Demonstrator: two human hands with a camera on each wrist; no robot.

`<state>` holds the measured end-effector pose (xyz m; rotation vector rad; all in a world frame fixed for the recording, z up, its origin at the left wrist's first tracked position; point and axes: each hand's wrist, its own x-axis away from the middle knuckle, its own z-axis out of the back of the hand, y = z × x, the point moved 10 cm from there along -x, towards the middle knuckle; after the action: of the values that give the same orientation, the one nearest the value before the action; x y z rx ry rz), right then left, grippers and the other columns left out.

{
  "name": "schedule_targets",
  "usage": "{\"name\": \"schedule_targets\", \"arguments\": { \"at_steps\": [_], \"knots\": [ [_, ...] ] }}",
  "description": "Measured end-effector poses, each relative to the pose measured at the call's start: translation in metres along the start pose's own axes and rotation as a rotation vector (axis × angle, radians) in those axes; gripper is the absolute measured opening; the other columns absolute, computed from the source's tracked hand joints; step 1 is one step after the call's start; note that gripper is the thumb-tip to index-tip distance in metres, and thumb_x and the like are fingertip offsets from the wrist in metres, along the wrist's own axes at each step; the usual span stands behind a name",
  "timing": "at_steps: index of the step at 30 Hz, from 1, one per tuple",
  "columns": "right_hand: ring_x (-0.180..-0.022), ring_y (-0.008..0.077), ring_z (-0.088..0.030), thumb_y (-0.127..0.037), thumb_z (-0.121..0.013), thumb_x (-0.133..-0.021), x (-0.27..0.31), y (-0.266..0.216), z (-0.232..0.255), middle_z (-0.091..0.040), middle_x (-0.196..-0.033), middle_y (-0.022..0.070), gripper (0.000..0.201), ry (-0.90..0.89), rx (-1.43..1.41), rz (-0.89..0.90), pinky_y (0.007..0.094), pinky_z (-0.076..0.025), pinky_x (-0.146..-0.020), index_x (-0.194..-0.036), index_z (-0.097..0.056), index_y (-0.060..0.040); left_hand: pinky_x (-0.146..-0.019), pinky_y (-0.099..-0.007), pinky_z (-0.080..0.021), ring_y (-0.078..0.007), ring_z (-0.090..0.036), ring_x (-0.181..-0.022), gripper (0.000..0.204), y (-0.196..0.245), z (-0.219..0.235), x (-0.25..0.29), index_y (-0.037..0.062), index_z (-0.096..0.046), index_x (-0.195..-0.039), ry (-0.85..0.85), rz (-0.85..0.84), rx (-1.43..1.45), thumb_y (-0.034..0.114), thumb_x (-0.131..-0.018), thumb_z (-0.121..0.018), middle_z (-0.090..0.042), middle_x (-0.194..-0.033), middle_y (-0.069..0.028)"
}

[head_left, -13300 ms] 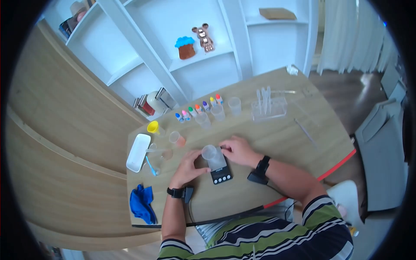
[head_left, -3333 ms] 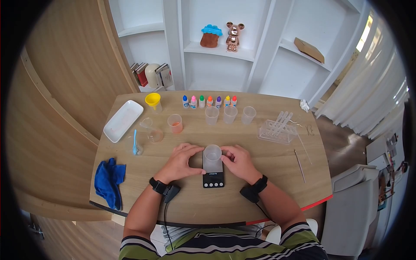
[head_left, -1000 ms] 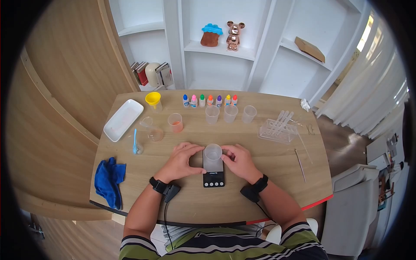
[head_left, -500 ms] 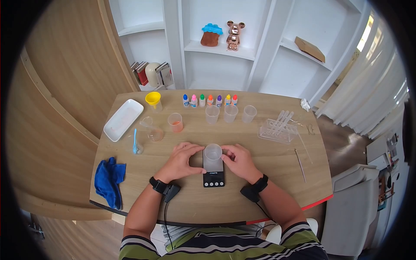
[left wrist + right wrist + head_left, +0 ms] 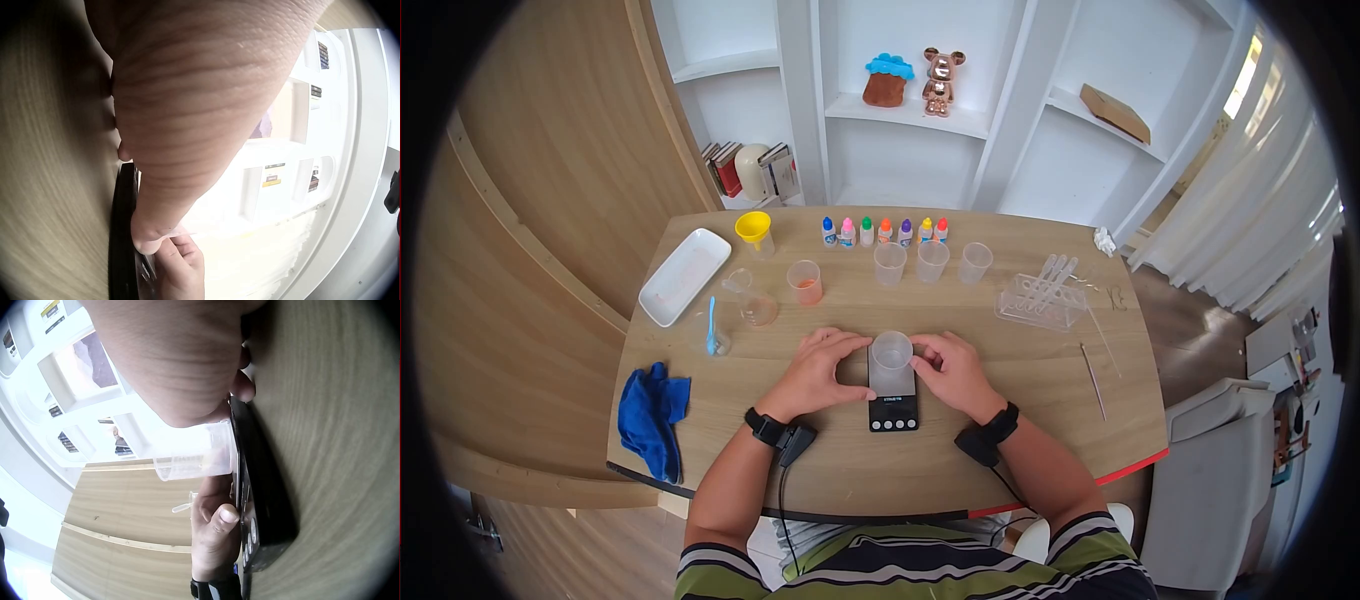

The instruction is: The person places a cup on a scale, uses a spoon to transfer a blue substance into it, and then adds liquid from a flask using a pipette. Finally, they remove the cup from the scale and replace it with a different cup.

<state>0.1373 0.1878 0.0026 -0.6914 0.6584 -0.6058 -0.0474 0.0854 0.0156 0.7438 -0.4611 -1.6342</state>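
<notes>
A clear plastic cup (image 5: 892,352) stands upright on the plate of a black pocket scale (image 5: 894,414). My left hand (image 5: 814,378) lies on the table at the scale's left, index fingertip by its upper corner and thumb tip against its side lower down. My right hand (image 5: 956,376) is at the upper right side, thumb and index fingertips at the scale's edge close to the cup. The right wrist view shows the cup (image 5: 199,453) on the scale (image 5: 265,494), with the left hand (image 5: 214,534) beyond. Neither hand holds the cup.
Behind are several colored-cap bottles (image 5: 885,234), three clear cups (image 5: 933,263) and a tube rack (image 5: 1040,304). Leftward are a cup with orange-red liquid (image 5: 805,284), a yellow funnel (image 5: 753,228), glassware (image 5: 757,308), a white tray (image 5: 685,278) and a blue cloth (image 5: 652,422). A thin rod (image 5: 1093,382) lies right.
The head view was tilted at first and is level now. Both hands stay beside the scale, with the cup on it; over the last second nothing visibly moves.
</notes>
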Motion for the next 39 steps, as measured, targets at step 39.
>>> {"name": "schedule_targets", "arguments": {
  "at_steps": [39],
  "knots": [
    [-0.074, 0.0248, -0.067, -0.014, -0.083, -0.091, -0.0003, 0.0002, -0.0002, -0.069, -0.08, 0.0075, 0.031, -0.007, -0.002, -0.01, 0.0397, -0.056, -0.069, -0.122, -0.079, -0.0094, -0.116, -0.0461, -0.039, -0.0315, -0.059, -0.131, 0.084, -0.0006, -0.0001, 0.0, 0.0099, -0.07, -0.143, 0.015, -0.007, -0.001, 0.041, -0.071, -0.099, -0.072, -0.136, -0.0077]
  ]
}}
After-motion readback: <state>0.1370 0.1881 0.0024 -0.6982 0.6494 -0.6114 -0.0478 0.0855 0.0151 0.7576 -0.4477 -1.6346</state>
